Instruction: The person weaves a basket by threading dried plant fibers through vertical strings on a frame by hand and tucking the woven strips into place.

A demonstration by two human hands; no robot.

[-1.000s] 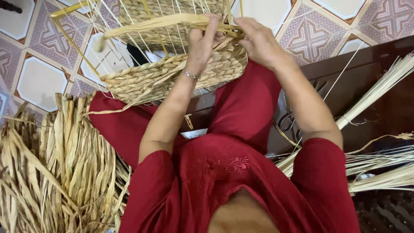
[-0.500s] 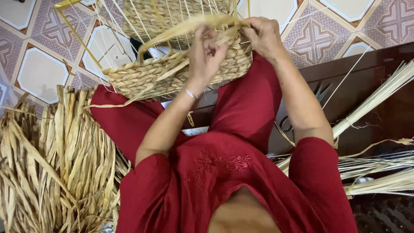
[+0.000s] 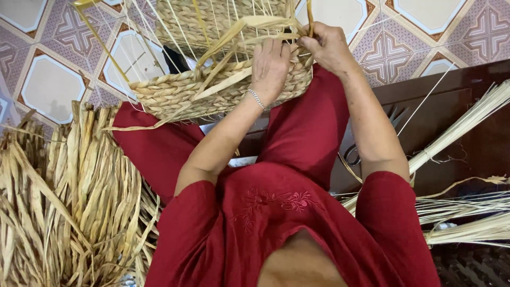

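Your left hand [image 3: 270,66] presses flat against the rim of the half-woven basket [image 3: 212,90] on your knees, fingers curled over a straw strand [image 3: 239,29]. Just beside it, your right hand [image 3: 328,48] pinches the same strand shut. Dried straw [image 3: 64,196] lies below-left of your left hand.

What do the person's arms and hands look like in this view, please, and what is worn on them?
Both arms are bare from the upper arm down, below the short sleeves of a dark red top with tone-on-tone floral embroidery on the chest. The left hand has a thin silver chain bracelet at the wrist. The right hand shows no bracelet or watch. No gloves; rings cannot be made out.
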